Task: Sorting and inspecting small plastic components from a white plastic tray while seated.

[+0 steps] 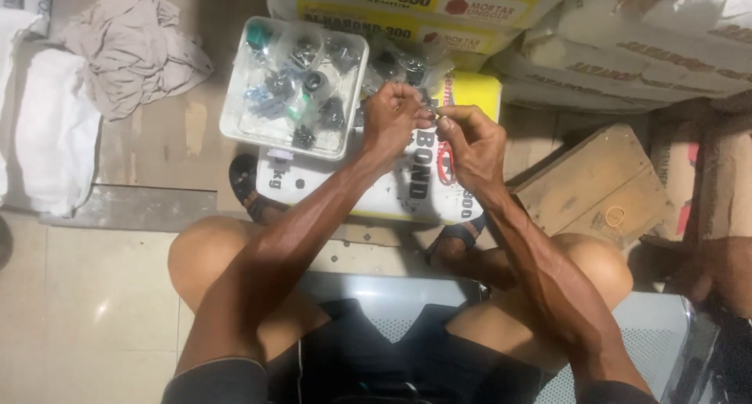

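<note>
My left hand (390,120) and my right hand (472,140) meet fingertip to fingertip above a white and yellow sack (407,189) lying on the floor. Between the fingers sits a small clear plastic packet (430,112) with a little dark part inside; both hands pinch it. Left of my hands a white plastic tray (235,114) rests partly on the sack, filled with several small bagged metal and dark parts, some with green pieces. More clear bags (399,66) lie beside the tray, just beyond my left hand.
Stacked sacks (595,52) fill the top right. A wooden crate (595,185) with a rubber band on it stands at the right. Crumpled cloth (129,48) and white fabric (51,130) lie at the left. My sandalled feet (254,189) rest by the sack; I sit on a perforated metal seat (658,341).
</note>
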